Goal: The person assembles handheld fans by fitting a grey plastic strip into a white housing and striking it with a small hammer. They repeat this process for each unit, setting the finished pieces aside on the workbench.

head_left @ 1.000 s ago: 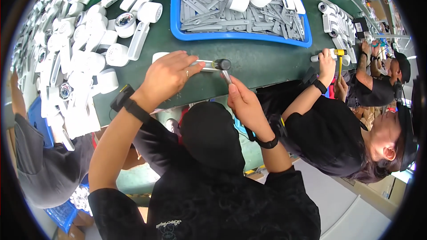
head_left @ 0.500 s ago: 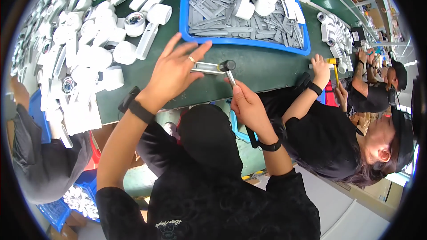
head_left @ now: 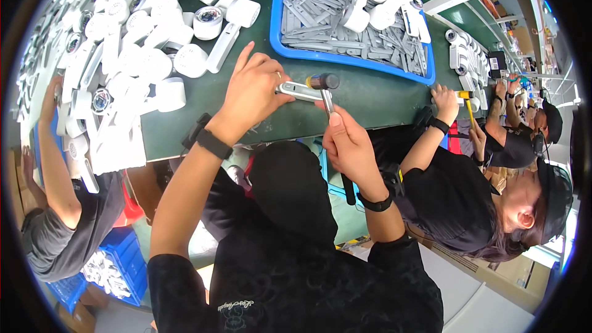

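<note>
My left hand (head_left: pixel 256 90) is closed, pinching the left end of a long, narrow grey-and-white plastic handle (head_left: pixel 300 91) at the green table. In my right hand (head_left: pixel 350 143) is a mallet (head_left: pixel 323 81) with a dark cylindrical head and a metal shaft, its grip pointing back toward me. The mallet head sits over the right part of the handle; whether they touch I cannot tell. Beyond my hands stands a blue tray (head_left: pixel 275 40) filled with loose grey strips and a few white round-headed parts.
A large heap of white round-headed parts (head_left: pixel 154 65) covers the table's left side. To the right, a co-worker's hand (head_left: pixel 445 103) works beside a yellow mallet (head_left: pixel 465 95). Another person's arm (head_left: pixel 58 169) reaches in at far left. Several white parts (head_left: pixel 467 55) lie at the far right.
My left fingers, spread before, have closed on the handle's end. The mallet head has risen and tilted. The person at far left now stretches an arm toward the heap. The view has shifted slightly.
</note>
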`<act>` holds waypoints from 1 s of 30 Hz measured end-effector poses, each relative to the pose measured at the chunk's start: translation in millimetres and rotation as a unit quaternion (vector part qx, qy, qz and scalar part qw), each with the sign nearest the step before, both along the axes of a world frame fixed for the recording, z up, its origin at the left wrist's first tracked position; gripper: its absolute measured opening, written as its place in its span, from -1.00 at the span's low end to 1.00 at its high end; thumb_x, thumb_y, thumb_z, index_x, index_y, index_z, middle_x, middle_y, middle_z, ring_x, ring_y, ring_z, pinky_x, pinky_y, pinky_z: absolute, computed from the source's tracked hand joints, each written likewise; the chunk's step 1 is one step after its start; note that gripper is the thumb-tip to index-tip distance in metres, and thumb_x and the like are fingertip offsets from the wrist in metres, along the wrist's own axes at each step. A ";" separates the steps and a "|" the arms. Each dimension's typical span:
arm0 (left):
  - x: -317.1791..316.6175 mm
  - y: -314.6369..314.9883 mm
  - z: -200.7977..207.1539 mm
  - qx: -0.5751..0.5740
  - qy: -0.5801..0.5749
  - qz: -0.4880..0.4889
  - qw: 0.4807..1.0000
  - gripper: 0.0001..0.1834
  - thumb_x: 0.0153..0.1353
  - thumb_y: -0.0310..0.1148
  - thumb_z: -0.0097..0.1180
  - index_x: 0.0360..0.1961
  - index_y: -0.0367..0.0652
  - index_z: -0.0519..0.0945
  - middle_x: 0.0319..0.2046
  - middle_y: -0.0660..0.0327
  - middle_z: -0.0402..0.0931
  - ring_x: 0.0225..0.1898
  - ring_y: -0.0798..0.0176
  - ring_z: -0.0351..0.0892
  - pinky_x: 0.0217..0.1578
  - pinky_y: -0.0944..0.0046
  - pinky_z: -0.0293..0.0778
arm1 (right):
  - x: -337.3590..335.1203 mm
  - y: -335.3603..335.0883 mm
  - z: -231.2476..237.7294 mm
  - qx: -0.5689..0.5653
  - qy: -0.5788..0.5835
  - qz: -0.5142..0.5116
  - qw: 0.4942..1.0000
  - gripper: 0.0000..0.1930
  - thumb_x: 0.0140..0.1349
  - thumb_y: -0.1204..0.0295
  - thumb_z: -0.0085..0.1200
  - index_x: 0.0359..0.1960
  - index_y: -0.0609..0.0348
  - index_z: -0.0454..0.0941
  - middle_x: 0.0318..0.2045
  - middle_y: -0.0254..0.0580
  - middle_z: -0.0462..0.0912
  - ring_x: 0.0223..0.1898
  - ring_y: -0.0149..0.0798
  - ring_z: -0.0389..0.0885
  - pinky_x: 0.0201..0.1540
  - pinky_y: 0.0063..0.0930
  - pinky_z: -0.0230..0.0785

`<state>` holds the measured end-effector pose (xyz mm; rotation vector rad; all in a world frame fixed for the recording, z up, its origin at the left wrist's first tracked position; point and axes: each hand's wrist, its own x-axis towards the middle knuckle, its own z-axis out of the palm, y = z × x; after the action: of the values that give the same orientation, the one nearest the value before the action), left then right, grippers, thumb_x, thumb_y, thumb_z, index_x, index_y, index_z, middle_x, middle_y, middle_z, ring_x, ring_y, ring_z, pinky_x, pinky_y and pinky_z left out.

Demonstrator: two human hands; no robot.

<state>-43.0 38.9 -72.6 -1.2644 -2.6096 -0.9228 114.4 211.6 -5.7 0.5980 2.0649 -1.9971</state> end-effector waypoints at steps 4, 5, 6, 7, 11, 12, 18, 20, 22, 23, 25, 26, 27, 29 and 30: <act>-5.2 4.8 0.0 0.017 0.010 0.002 1.000 -0.71 -0.12 -0.28 0.53 -0.30 -0.05 0.80 -0.26 0.30 0.64 -0.01 0.17 0.55 0.45 -0.13 0.11 | -3.9 16.2 -41.0 0.107 0.005 0.049 0.993 -0.60 0.60 0.18 -0.16 0.27 0.13 0.48 -0.63 -0.50 0.34 -0.65 -0.63 0.19 -0.60 -0.65 0.03; -2.2 2.3 2.2 0.014 0.008 0.003 1.000 -0.70 -0.12 -0.28 0.53 -0.30 -0.06 0.80 -0.25 0.30 0.64 -0.01 0.16 0.54 0.43 -0.11 0.15 | 1.2 20.1 -42.4 0.139 0.045 0.016 0.989 -0.62 0.55 0.21 -0.03 0.24 0.13 0.50 -0.59 -0.48 0.38 -0.62 -0.64 0.21 -0.57 -0.65 0.06; 0.7 -1.0 4.5 0.012 0.008 0.003 1.000 -0.70 -0.12 -0.27 0.53 -0.30 -0.06 0.80 -0.25 0.29 0.64 -0.01 0.15 0.54 0.40 -0.09 0.20 | 2.8 21.4 -42.8 0.169 0.086 -0.017 0.982 -0.63 0.50 0.23 0.09 0.22 0.14 0.52 -0.55 -0.47 0.43 -0.58 -0.66 0.23 -0.54 -0.65 0.08; 1.5 -1.4 4.9 0.014 0.017 0.006 1.000 -0.70 -0.12 -0.27 0.53 -0.30 -0.06 0.80 -0.25 0.29 0.64 -0.01 0.15 0.54 0.40 -0.09 0.20 | -1.4 21.9 -42.3 0.171 0.095 -0.016 0.980 -0.63 0.50 0.23 0.09 0.22 0.14 0.52 -0.55 -0.47 0.43 -0.58 -0.66 0.23 -0.54 -0.65 0.08; -0.7 0.9 9.0 -0.014 -0.057 -0.014 0.998 -0.64 -0.10 -0.27 0.54 -0.22 -0.12 0.79 -0.18 0.24 0.65 0.04 0.04 0.52 0.23 -0.02 0.36 | -26.9 38.5 -81.5 0.344 0.248 -0.030 0.905 -0.61 0.26 0.36 0.34 0.09 0.20 0.59 -0.32 -0.25 0.68 -0.42 -0.46 0.55 -0.32 -0.47 0.41; -1.0 -8.5 7.0 0.012 -0.093 -0.029 0.995 -0.57 -0.07 -0.28 0.53 -0.12 -0.11 0.76 -0.09 0.21 0.64 0.08 0.02 0.51 0.22 -0.01 0.38 | -30.9 32.0 -79.0 0.339 0.225 -0.008 0.914 -0.61 0.27 0.36 0.32 0.08 0.21 0.59 -0.32 -0.20 0.69 -0.35 -0.40 0.61 -0.25 -0.43 0.44; 25.4 -51.6 43.7 0.054 -0.164 -0.060 0.983 -0.02 -0.22 -0.34 0.64 0.35 0.02 0.49 0.48 0.06 0.17 0.44 -0.11 0.20 0.37 0.00 0.29 | -30.4 31.0 -61.7 -0.024 0.021 -0.108 0.994 -0.76 0.49 0.23 0.08 -0.13 0.16 0.54 -0.71 -0.44 0.38 -0.84 -0.56 0.09 -0.78 -0.55 -0.12; 29.4 -53.5 29.9 0.075 -0.184 -0.040 0.979 -0.17 -0.07 -0.33 0.57 0.30 -0.05 0.50 0.38 0.01 0.31 0.37 -0.10 0.31 0.34 -0.03 0.28 | -36.9 29.4 -62.8 -0.021 0.022 -0.107 0.994 -0.76 0.50 0.23 0.07 -0.12 0.16 0.53 -0.72 -0.42 0.39 -0.84 -0.56 0.11 -0.79 -0.55 -0.08; 24.2 -48.8 25.7 0.094 -0.186 -0.025 0.978 -0.26 0.02 -0.31 0.53 0.26 -0.10 0.52 0.30 0.00 0.41 0.33 -0.08 0.36 0.31 -0.03 0.30 | -39.6 30.9 -62.0 -0.015 0.022 -0.105 0.994 -0.76 0.51 0.23 0.05 -0.10 0.16 0.52 -0.72 -0.40 0.39 -0.84 -0.56 0.13 -0.79 -0.55 -0.05; 17.8 -46.2 26.1 0.056 -0.182 -0.009 0.982 -0.37 0.14 -0.26 0.44 0.23 -0.16 0.52 0.18 0.01 0.50 0.28 -0.05 0.40 0.27 -0.01 0.29 | -35.9 33.4 -59.5 -0.019 0.031 -0.110 0.993 -0.77 0.50 0.25 0.05 -0.08 0.17 0.55 -0.72 -0.40 0.41 -0.84 -0.54 0.16 -0.78 -0.54 -0.03; 9.3 -41.1 30.2 0.018 -0.172 0.005 0.985 -0.45 0.25 -0.22 0.35 0.20 -0.21 0.53 0.06 0.02 0.59 0.22 -0.02 0.44 0.23 0.01 0.28 | -29.2 41.3 -55.4 -0.025 0.046 -0.118 0.992 -0.77 0.49 0.26 0.05 -0.05 0.17 0.57 -0.72 -0.39 0.42 -0.83 -0.53 0.19 -0.77 -0.53 -0.01; 5.8 -37.1 33.9 -0.034 -0.168 0.025 0.985 -0.49 0.30 -0.18 0.28 0.17 -0.24 0.54 -0.01 0.04 0.63 0.18 -0.01 0.46 0.21 0.02 0.25 | -26.3 46.7 -53.6 -0.038 0.065 -0.120 0.990 -0.76 0.50 0.28 0.03 0.00 0.17 0.57 -0.72 -0.38 0.42 -0.84 -0.54 0.19 -0.78 -0.54 -0.01; 2.1 -33.5 37.5 -0.086 -0.162 0.046 0.982 -0.52 0.36 -0.14 0.21 0.14 -0.27 0.56 -0.08 0.05 0.66 0.14 0.01 0.49 0.20 0.04 0.23 | -23.7 52.8 -52.3 -0.053 0.084 -0.121 0.988 -0.74 0.51 0.30 0.02 0.06 0.17 0.56 -0.72 -0.37 0.43 -0.84 -0.54 0.18 -0.79 -0.55 -0.01; 2.2 -27.5 42.5 -0.055 0.048 0.044 0.996 -0.58 0.33 -0.11 0.24 -0.02 -0.27 0.67 -0.08 0.06 0.66 0.09 0.01 0.52 0.20 0.00 0.23 | -20.7 74.5 -57.6 -0.053 0.094 -0.133 0.985 -0.74 0.52 0.34 -0.01 0.11 0.16 0.56 -0.72 -0.36 0.44 -0.85 -0.55 0.17 -0.80 -0.56 -0.02; -2.7 -23.9 45.9 -0.033 0.038 0.052 0.997 -0.60 0.31 -0.14 0.27 -0.03 -0.26 0.67 -0.09 0.06 0.67 0.07 -0.01 0.54 0.16 0.00 0.29 | -19.5 85.5 -60.1 -0.065 0.103 -0.134 0.983 -0.74 0.52 0.37 -0.02 0.12 0.17 0.54 -0.72 -0.35 0.43 -0.86 -0.54 0.16 -0.81 -0.57 -0.03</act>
<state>-45.7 15.0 -26.8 -1.1408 -2.6380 -0.7616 94.9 297.1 -65.8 0.7033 2.0344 -2.4184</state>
